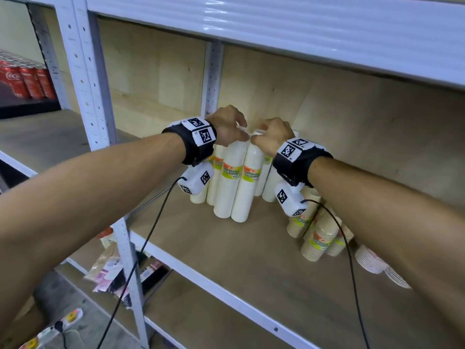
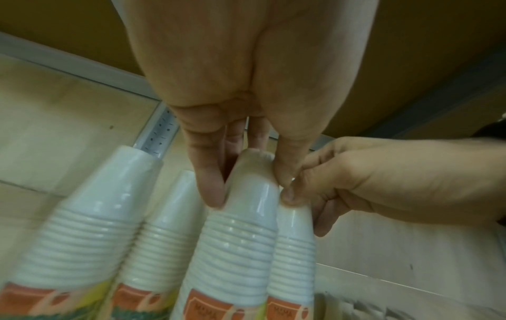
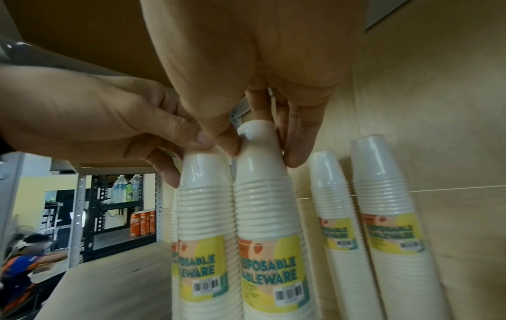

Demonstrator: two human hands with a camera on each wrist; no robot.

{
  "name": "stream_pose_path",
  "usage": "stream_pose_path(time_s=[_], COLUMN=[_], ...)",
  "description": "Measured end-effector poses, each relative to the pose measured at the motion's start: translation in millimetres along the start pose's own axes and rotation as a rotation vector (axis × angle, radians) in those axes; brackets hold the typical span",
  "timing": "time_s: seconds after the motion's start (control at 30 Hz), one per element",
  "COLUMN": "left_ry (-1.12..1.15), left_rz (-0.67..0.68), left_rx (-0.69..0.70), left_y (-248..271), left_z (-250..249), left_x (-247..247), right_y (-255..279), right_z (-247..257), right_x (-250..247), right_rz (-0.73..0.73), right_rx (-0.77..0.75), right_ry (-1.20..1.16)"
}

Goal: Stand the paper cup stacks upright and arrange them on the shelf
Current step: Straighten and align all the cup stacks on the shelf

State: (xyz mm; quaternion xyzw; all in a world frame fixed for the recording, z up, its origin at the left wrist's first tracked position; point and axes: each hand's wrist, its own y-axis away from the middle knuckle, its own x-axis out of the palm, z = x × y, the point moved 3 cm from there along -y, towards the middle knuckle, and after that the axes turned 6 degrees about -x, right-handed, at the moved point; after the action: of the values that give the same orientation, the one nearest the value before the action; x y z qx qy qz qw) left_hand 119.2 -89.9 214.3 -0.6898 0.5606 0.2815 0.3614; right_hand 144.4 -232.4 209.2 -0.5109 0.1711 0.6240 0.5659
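Several white paper cup stacks in plastic sleeves with yellow labels stand upright against the back post of the wooden shelf [image 1: 251, 250]. My left hand [image 1: 230, 128] pinches the top of one front stack [image 1: 227, 182], seen close in the left wrist view [image 2: 246, 227] between thumb and fingers [image 2: 213, 194]. My right hand [image 1: 271, 134] pinches the top of the neighbouring stack [image 1: 247, 177], seen in the right wrist view [image 3: 260, 184]. Both hands touch at the thumbs. Two more upright stacks [image 3: 383, 194] stand to the right.
Brown paper cup stacks [image 1: 319, 235] lie tilted on the shelf under my right forearm, with white ribbed cups [image 1: 370, 258] lying beyond them. A grey upright post [image 1: 95, 96] stands at the left. Red cans [image 1: 27, 81] sit on the neighbouring shelf. Packets [image 1: 113, 273] lie on the shelf below.
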Motion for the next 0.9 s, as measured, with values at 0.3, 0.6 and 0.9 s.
stream_pose_path(time_s=[0.3, 0.6, 0.9], left_ry=[-0.011, -0.063, -0.042], left_rz=[0.003, 0.003, 0.034], left_rx=[0.075, 0.136, 0.124], left_y=[-30.5, -55.0, -82.6], left_z=[-29.5, -39.9, -38.1], left_x=[30.5, 49.9, 62.9], right_y=[-4.7, -16.4, -31.9], right_z=[-42.3, -69.2, -84.5], right_x=[-25.5, -24.1, -21.9], right_rz=[-0.045, -0.047, -0.035], right_rx=[0.077, 0.124, 0.167], right_ry=[0.049, 0.081, 0.065])
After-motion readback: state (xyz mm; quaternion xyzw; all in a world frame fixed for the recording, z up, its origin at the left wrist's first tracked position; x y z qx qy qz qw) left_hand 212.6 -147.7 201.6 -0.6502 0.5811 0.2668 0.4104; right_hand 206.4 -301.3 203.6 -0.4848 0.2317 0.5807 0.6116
